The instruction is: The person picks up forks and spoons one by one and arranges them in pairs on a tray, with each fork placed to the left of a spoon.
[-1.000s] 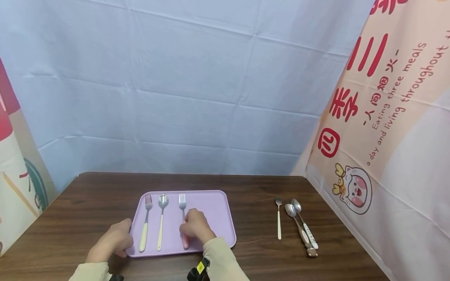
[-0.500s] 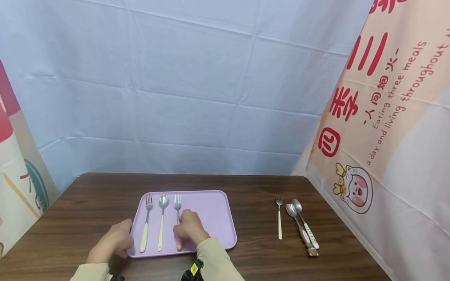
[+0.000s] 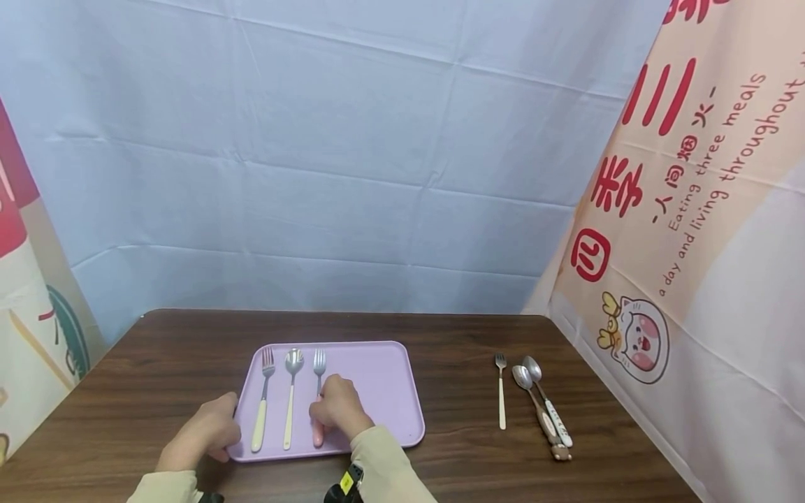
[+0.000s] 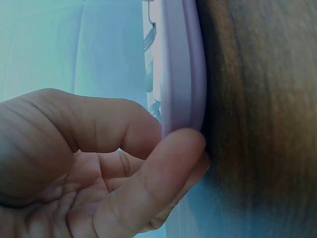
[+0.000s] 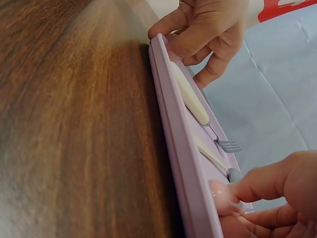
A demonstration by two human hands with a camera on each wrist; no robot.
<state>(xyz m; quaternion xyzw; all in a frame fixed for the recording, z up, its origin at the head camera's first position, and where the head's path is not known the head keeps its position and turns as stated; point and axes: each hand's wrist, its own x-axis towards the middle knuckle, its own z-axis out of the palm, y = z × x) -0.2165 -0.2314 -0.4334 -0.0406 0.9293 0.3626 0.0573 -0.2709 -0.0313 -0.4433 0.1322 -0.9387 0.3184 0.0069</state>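
Observation:
A lilac tray (image 3: 380, 398) lies on the table. My left hand (image 3: 204, 429) pinches its near left corner; the left wrist view has the thumb and fingers at the tray rim (image 4: 181, 74). Toward the tray's middle, my right hand (image 3: 342, 409) pinches the pink handle of a fork (image 3: 319, 361), tines pointing away. To its left, a thin cream-handled spoon (image 3: 288, 419) and a thicker cream-handled fork (image 3: 259, 425) lie side by side, nearly parallel. In the right wrist view, fingers partly hide the pink handle (image 5: 223, 196).
On the dark wooden table (image 3: 459, 447), right of the tray, lie a small fork (image 3: 501, 402) with a white handle, a spoon with a brown bear-ended handle (image 3: 547, 423) and a spoon with a patterned white handle (image 3: 556, 419). Cloth curtains (image 3: 352, 175) stand behind and at the sides.
My right hand has slid the pink-handled fork a little to the left, nearer the cream-handled spoon, mostly in the first half second. The left hand stays at the tray's corner.

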